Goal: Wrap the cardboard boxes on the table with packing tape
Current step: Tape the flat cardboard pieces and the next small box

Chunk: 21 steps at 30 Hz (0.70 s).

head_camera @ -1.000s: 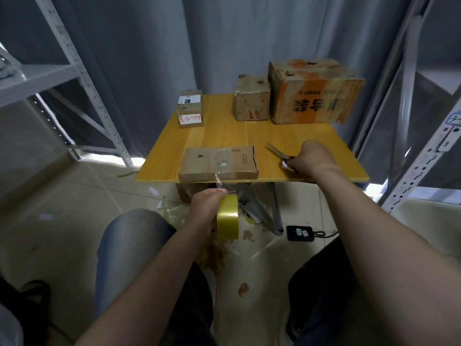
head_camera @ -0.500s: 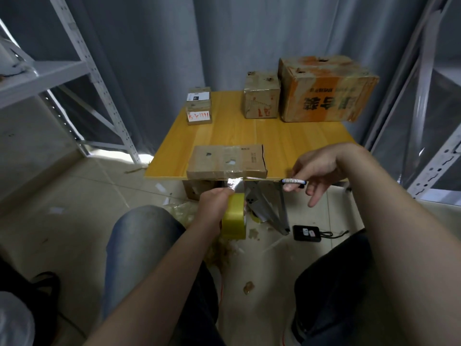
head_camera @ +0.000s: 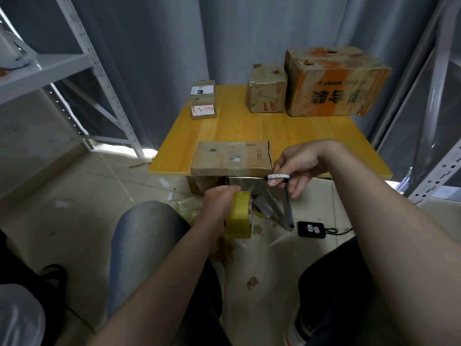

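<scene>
A flat cardboard box (head_camera: 232,157) lies at the near edge of the yellow wooden table (head_camera: 274,131). My left hand (head_camera: 219,199) grips a yellow roll of packing tape (head_camera: 239,214) just below the table edge. A clear strip of tape (head_camera: 240,182) runs from the roll up to the box's front face. My right hand (head_camera: 299,163) holds scissors (head_camera: 278,176) by their black handle, the blades lying along the stretched tape under the box's front edge.
At the table's back stand a small labelled box (head_camera: 203,99), a medium box (head_camera: 267,89) and a large orange-printed box (head_camera: 334,82). Metal shelving (head_camera: 99,78) rises on the left and right. A black device (head_camera: 311,229) and tape scraps lie on the tiled floor.
My right hand lifted the scissors off the table and brought them left to the taut tape below the box. My left hand kept the roll pulled down near the edge.
</scene>
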Each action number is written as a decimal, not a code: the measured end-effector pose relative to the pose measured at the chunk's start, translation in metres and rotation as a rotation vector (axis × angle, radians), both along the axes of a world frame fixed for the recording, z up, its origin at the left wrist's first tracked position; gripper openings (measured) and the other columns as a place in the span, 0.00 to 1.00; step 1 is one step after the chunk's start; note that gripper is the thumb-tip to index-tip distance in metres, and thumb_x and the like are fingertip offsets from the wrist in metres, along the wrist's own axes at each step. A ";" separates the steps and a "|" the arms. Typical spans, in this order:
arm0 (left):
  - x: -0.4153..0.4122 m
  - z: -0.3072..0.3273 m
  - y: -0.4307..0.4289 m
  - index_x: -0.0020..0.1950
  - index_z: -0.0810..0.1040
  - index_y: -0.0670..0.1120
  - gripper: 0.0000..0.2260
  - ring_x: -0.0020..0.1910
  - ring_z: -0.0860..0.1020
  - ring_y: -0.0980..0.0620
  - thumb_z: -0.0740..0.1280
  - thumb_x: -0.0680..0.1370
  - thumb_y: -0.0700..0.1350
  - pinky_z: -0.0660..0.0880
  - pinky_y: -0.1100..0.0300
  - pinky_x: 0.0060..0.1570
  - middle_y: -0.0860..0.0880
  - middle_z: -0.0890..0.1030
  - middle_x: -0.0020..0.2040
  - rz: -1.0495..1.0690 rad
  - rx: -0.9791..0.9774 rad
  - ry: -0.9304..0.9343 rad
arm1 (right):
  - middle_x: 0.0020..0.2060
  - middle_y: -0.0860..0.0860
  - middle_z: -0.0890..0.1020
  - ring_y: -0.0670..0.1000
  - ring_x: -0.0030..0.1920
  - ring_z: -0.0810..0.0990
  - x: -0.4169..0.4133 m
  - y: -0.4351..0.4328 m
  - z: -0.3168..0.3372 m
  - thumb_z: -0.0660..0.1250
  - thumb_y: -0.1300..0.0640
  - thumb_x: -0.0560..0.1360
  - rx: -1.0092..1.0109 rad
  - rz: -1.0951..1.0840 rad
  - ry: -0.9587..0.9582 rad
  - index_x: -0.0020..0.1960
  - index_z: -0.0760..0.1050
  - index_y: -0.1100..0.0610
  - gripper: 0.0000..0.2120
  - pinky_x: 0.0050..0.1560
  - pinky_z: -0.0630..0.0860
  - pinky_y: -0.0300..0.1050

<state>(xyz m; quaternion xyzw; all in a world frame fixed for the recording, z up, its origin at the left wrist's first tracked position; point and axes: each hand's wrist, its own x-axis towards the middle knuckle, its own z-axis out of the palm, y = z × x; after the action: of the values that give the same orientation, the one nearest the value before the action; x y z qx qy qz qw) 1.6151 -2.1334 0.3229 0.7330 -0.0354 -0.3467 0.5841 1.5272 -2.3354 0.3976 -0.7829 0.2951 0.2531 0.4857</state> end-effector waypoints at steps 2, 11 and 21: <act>0.001 -0.003 -0.001 0.52 0.83 0.49 0.04 0.35 0.80 0.51 0.72 0.81 0.48 0.74 0.60 0.31 0.52 0.82 0.36 0.000 0.006 -0.006 | 0.40 0.57 0.80 0.50 0.32 0.79 0.001 -0.004 -0.004 0.83 0.54 0.62 -0.007 -0.003 -0.016 0.56 0.82 0.66 0.27 0.47 0.87 0.54; 0.006 -0.015 -0.005 0.46 0.81 0.54 0.04 0.45 0.75 0.49 0.72 0.79 0.51 0.72 0.53 0.47 0.52 0.78 0.45 0.017 0.027 -0.053 | 0.36 0.56 0.82 0.48 0.38 0.82 0.005 -0.012 -0.016 0.87 0.51 0.51 -0.084 -0.036 -0.082 0.42 0.88 0.61 0.23 0.38 0.85 0.44; 0.008 -0.023 -0.004 0.42 0.81 0.54 0.07 0.43 0.78 0.48 0.73 0.79 0.50 0.73 0.55 0.42 0.50 0.80 0.44 0.008 0.055 -0.040 | 0.28 0.56 0.79 0.48 0.28 0.81 0.010 -0.001 -0.011 0.82 0.60 0.66 -0.086 -0.046 0.016 0.53 0.83 0.70 0.19 0.37 0.84 0.44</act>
<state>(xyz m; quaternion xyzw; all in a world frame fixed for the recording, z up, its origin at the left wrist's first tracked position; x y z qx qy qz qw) 1.6227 -2.1376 0.2995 0.7557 -0.0347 -0.3306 0.5642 1.5372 -2.3361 0.3869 -0.7942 0.3273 0.2351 0.4548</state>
